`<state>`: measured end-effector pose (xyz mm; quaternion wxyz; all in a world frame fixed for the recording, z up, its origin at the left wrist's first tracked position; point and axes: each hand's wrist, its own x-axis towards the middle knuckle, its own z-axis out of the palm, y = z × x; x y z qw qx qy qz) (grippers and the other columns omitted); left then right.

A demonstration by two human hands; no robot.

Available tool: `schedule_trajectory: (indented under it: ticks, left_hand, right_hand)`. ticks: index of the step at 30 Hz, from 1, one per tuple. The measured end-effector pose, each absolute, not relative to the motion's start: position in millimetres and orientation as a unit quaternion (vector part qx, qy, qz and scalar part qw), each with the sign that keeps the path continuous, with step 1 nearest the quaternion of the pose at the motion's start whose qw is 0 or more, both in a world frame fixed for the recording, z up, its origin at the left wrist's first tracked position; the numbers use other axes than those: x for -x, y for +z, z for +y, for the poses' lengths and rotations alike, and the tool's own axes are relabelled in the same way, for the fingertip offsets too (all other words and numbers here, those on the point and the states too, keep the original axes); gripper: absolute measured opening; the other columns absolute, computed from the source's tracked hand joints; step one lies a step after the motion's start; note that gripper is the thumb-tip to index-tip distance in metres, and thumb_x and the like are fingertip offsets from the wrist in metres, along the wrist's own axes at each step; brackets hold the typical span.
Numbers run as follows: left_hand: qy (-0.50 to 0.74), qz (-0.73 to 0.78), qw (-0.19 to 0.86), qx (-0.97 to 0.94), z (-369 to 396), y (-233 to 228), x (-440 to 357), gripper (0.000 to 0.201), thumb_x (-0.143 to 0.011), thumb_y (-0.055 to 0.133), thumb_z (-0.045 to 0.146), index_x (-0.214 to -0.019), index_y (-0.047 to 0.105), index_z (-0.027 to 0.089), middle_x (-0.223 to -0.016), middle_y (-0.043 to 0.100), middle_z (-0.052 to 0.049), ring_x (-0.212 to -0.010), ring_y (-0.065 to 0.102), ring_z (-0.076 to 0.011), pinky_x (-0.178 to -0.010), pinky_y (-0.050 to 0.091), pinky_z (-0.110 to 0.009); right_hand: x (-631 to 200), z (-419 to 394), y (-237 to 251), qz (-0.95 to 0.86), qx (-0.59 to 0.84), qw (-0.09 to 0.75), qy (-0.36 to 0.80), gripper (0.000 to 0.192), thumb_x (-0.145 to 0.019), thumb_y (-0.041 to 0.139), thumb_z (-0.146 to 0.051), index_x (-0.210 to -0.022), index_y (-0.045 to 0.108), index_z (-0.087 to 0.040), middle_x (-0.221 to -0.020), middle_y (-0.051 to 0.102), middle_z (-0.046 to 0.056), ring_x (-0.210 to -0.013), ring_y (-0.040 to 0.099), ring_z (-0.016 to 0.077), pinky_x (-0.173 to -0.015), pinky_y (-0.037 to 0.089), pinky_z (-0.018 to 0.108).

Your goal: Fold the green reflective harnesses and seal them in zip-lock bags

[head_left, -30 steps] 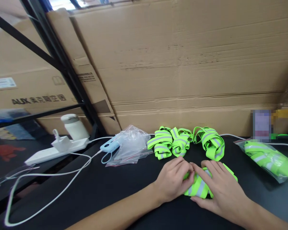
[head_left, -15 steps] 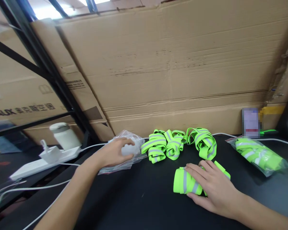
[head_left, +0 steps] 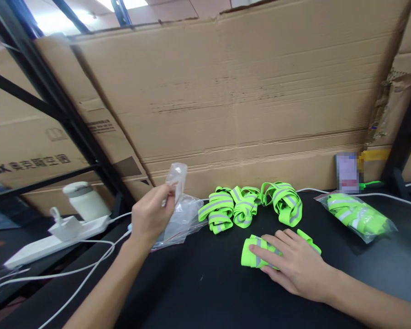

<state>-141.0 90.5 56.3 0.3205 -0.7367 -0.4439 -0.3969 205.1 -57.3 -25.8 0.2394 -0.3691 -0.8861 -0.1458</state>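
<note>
Pinched in my left hand (head_left: 154, 210) is a clear plastic bag (head_left: 177, 176), lifted above a pile of clear plastic bags (head_left: 185, 219) on the black table (head_left: 198, 292). My right hand (head_left: 289, 262) is wrapped over a folded bundle of neon-yellow reflective strap (head_left: 249, 253) with grey stripes, pressing it on the table; the palm hides part of it. Behind it lie three more rolled reflective straps: a left one (head_left: 221, 209), a middle one (head_left: 245, 206) and a right one (head_left: 286, 203). Another strap lies inside a clear bag (head_left: 358, 214) at the right.
A large cardboard sheet (head_left: 246, 100) stands along the back. On the left are a white power strip (head_left: 58, 242) with a plug, a white bottle (head_left: 86, 201), loose white cables (head_left: 85, 269) and a black metal frame (head_left: 71, 123). A blurred-out purple card (head_left: 347, 172) leans at the back right.
My left hand has closed on a clear bag and raised it from the pile. The right hand stays on the strap bundle. The view has shifted slightly.
</note>
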Motion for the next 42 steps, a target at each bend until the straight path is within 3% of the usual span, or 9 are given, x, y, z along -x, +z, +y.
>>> schedule_trajectory:
  ticks: [3, 7, 12, 20, 26, 30, 33, 36, 42]
  left_hand:
    - [-0.396, -0.339, 0.339, 0.783, 79.4, 43.7, 109.7, 0.023, -0.096, 0.046, 0.014, -0.093, 0.069, 0.020, -0.101, 0.077, -0.006, -0.091, 0.072, -0.0189, -0.084, 0.054, -0.029]
    - [-0.345, -0.219, 0.305, 0.860, 58.0, 22.4, 57.6, 0.024, -0.095, 0.050, 0.007, -0.107, 0.067, 0.019, -0.107, 0.075, -0.008, -0.091, 0.070, -0.0217, -0.081, 0.054, -0.035]
    - [-0.335, -0.184, 0.237, 0.893, 38.0, -2.0, 12.9, 0.015, -0.094, 0.055, 0.011, -0.106, 0.063, 0.015, -0.101, 0.073, -0.009, -0.090, 0.068, -0.0236, -0.081, 0.055, -0.038]
    - [-0.344, -0.188, 0.210, 0.896, 35.3, -19.4, 2.2, 0.012, -0.095, 0.051, 0.010, -0.097, 0.062, 0.016, -0.101, 0.072, -0.010, -0.094, 0.069, -0.0257, -0.079, 0.058, -0.038]
    - [-0.385, -0.183, 0.160, 0.890, 34.8, -21.7, 1.3, 0.028, -0.092, 0.052, 0.008, -0.118, 0.060, 0.016, -0.107, 0.075, -0.010, -0.101, 0.071, -0.0262, -0.084, 0.058, -0.038]
    - [-0.393, -0.212, 0.090, 0.890, 27.8, -18.5, 0.0, 0.048, -0.085, 0.050, 0.004, -0.131, 0.054, 0.018, -0.118, 0.071, -0.011, -0.109, 0.067, -0.0265, -0.090, 0.056, -0.041]
    - [-0.392, -0.226, 0.070, 0.889, 23.6, -16.8, -0.7, 0.059, -0.082, 0.051, 0.004, -0.139, 0.049, 0.021, -0.126, 0.068, -0.012, -0.114, 0.065, -0.0277, -0.094, 0.054, -0.044]
    - [-0.400, -0.225, 0.068, 0.886, 22.0, -15.9, -1.0, 0.064, -0.082, 0.050, 0.004, -0.143, 0.046, 0.023, -0.130, 0.066, -0.012, -0.118, 0.063, -0.0275, -0.097, 0.054, -0.045]
    - [-0.371, -0.207, 0.052, 0.904, 19.3, -16.1, -1.6, 0.071, -0.083, 0.045, 0.000, -0.150, 0.038, 0.021, -0.140, 0.061, -0.012, -0.128, 0.059, -0.0258, -0.104, 0.053, -0.044]
  right_hand:
    - [-205.7, -57.5, -21.3, -0.873, 0.377, 0.299, -0.075, 0.039, -0.105, 0.044, -0.034, -0.141, 0.053, -0.026, -0.121, 0.071, 0.009, -0.102, 0.066, 0.0259, -0.090, 0.051, 0.043]
    - [-211.3, -56.1, -5.6, -0.784, 0.429, 0.415, 0.171, 0.037, -0.104, 0.045, -0.038, -0.137, 0.057, -0.026, -0.125, 0.069, 0.006, -0.107, 0.066, 0.0220, -0.096, 0.051, 0.038]
    - [-221.3, -47.2, 0.7, -0.550, 0.460, 0.549, 0.429, 0.053, -0.093, 0.056, -0.062, -0.126, 0.066, -0.021, -0.115, 0.073, 0.008, -0.108, 0.067, 0.0282, -0.095, 0.054, 0.040]
    - [-212.2, -49.4, 1.7, -0.321, 0.424, 0.519, 0.669, 0.061, -0.087, 0.064, -0.063, -0.126, 0.065, -0.017, -0.113, 0.075, 0.013, -0.101, 0.073, 0.0283, -0.089, 0.058, 0.041]
    - [-209.9, -50.0, -3.2, -0.298, 0.418, 0.528, 0.676, 0.064, -0.074, 0.085, -0.049, -0.127, 0.060, -0.020, -0.104, 0.077, 0.007, -0.093, 0.075, 0.0238, -0.088, 0.058, 0.036]
    - [-209.8, -52.0, -3.7, -0.349, 0.388, 0.484, 0.703, 0.050, -0.076, 0.084, -0.047, -0.114, 0.067, -0.018, -0.095, 0.078, 0.006, -0.085, 0.074, 0.0197, -0.079, 0.057, 0.030]
    - [-209.9, -52.8, -4.6, -0.382, 0.382, 0.465, 0.702, 0.055, -0.079, 0.082, -0.046, -0.124, 0.066, -0.019, -0.096, 0.078, 0.005, -0.085, 0.074, 0.0181, -0.078, 0.056, 0.028]
    - [-211.2, -51.1, -7.4, -0.437, 0.368, 0.468, 0.674, 0.066, -0.084, 0.078, -0.047, -0.142, 0.056, -0.024, -0.111, 0.077, 0.006, -0.102, 0.072, 0.0208, -0.092, 0.054, 0.034]
    - [-213.4, -47.5, -7.6, -0.625, 0.322, 0.466, 0.537, 0.058, -0.094, 0.064, -0.052, -0.145, 0.054, -0.025, -0.150, 0.053, 0.006, -0.141, 0.046, 0.0242, -0.120, 0.030, 0.042]
